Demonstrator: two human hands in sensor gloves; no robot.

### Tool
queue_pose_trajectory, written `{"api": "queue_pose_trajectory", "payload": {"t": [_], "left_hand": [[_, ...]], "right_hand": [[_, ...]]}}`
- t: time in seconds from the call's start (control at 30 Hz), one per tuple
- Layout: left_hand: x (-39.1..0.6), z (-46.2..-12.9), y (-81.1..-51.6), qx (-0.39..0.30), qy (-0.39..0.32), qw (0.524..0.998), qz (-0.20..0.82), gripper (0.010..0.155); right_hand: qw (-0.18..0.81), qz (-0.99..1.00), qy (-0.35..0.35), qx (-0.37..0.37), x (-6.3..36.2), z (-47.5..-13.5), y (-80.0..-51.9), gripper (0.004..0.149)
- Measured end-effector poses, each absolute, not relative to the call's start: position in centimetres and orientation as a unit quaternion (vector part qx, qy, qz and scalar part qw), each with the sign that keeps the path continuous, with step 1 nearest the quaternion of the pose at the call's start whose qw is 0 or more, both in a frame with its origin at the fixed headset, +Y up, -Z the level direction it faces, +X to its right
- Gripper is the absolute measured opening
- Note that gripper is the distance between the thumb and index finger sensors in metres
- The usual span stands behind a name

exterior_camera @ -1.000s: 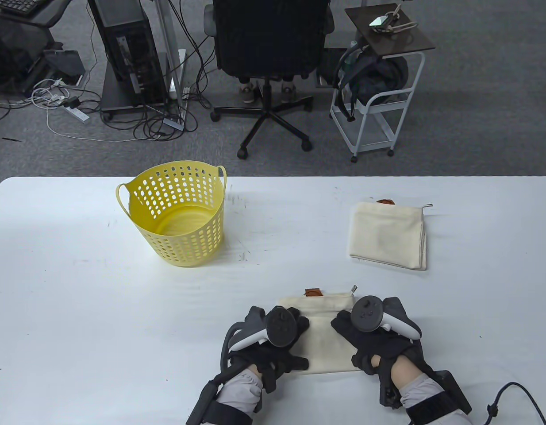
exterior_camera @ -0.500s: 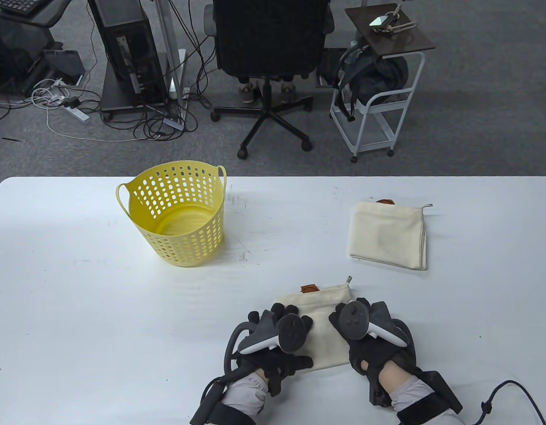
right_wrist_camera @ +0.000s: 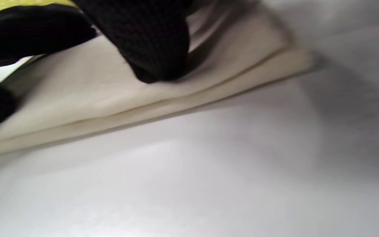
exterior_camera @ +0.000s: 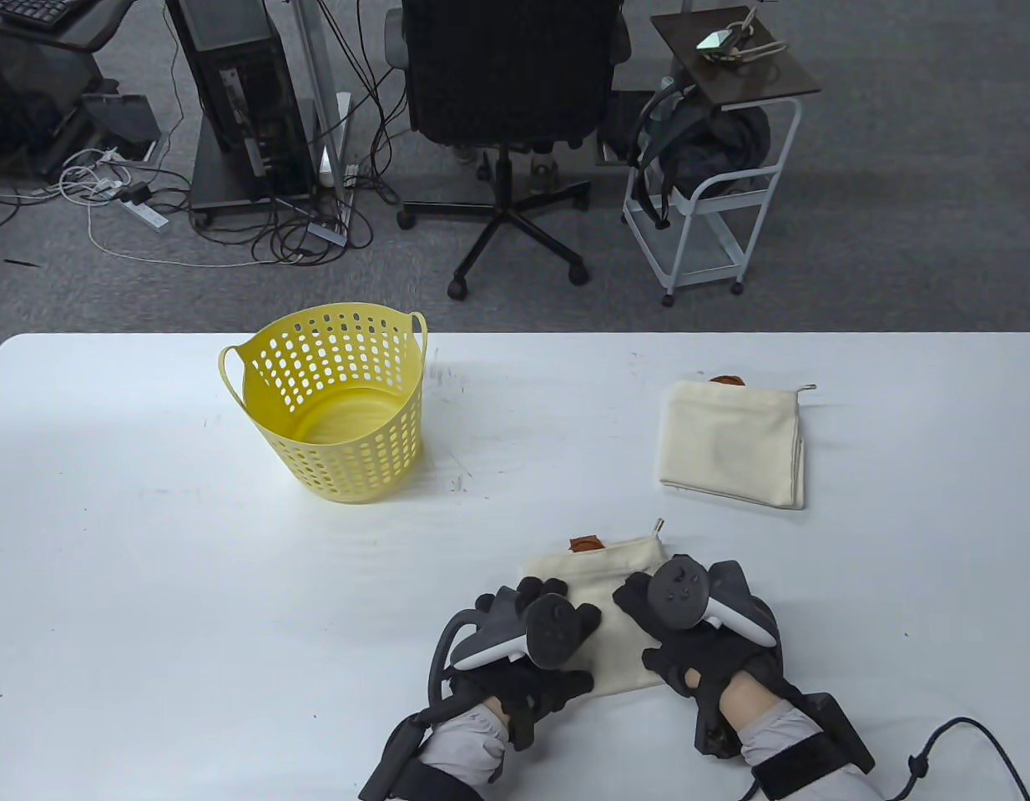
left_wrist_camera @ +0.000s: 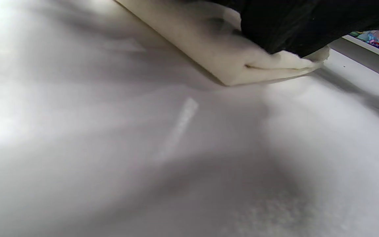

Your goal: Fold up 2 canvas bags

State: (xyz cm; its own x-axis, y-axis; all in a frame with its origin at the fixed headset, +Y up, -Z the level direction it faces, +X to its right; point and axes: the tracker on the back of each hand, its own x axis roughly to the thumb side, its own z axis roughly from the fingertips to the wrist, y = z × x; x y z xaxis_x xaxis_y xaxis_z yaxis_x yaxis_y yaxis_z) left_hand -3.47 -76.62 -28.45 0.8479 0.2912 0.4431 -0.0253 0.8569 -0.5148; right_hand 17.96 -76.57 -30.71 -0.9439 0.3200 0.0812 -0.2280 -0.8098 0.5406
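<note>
A folded cream canvas bag [exterior_camera: 613,638] with a brown tag lies at the table's near edge. My left hand [exterior_camera: 557,605] rests on its left part and my right hand [exterior_camera: 640,596] on its right part, both with fingers spread on the cloth. In the left wrist view the glove [left_wrist_camera: 301,26] lies over a folded corner of the bag [left_wrist_camera: 209,42]. In the right wrist view a fingertip [right_wrist_camera: 158,56] presses on the layered bag [right_wrist_camera: 110,95]. A second folded cream bag [exterior_camera: 732,442] lies further back on the right, apart from both hands.
A yellow perforated basket [exterior_camera: 331,400] stands at the back left of the white table [exterior_camera: 148,584]. Beyond the table's far edge are an office chair [exterior_camera: 511,125] and a white cart [exterior_camera: 707,200] on the floor.
Both hands have slid closer together on the near bag, the left to the right and the right to the left. The bag has turned slightly, its zipper pull now a little further back.
</note>
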Motion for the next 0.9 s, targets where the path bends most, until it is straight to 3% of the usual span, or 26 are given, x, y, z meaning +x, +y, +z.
{"api": "queue_pose_trajectory", "payload": {"t": [0.13,0.3,0.47,0.63,0.77,0.9], "left_hand": [[-3.2,-28.2,-76.6,-0.248,-0.26,0.93,0.081,0.081],[-2.8,-28.1,-76.6,-0.242,-0.258,0.933,0.066,0.084],[-2.7,-28.0,-76.6,-0.244,-0.259,0.932,0.064,0.084],[-2.6,-28.1,-76.6,-0.24,-0.256,0.934,0.066,0.085],[-2.5,-28.1,-76.5,-0.234,-0.253,0.937,0.065,0.087],[-3.4,-28.4,-76.3,-0.228,-0.249,0.937,0.094,0.088]], "right_hand": [[0.181,0.946,0.261,0.067,19.5,-31.1,-76.8,0.073],[0.146,0.969,0.197,0.03,19.6,-31.0,-76.6,0.08],[0.142,0.973,0.177,0.032,19.3,-30.8,-76.3,0.077],[0.289,0.936,0.196,0.045,20.8,-31.3,-76.0,0.079],[0.348,0.916,0.193,0.05,21.4,-31.5,-75.5,0.086],[0.487,0.847,0.214,-0.019,22.0,-31.2,-75.7,0.097]]}}
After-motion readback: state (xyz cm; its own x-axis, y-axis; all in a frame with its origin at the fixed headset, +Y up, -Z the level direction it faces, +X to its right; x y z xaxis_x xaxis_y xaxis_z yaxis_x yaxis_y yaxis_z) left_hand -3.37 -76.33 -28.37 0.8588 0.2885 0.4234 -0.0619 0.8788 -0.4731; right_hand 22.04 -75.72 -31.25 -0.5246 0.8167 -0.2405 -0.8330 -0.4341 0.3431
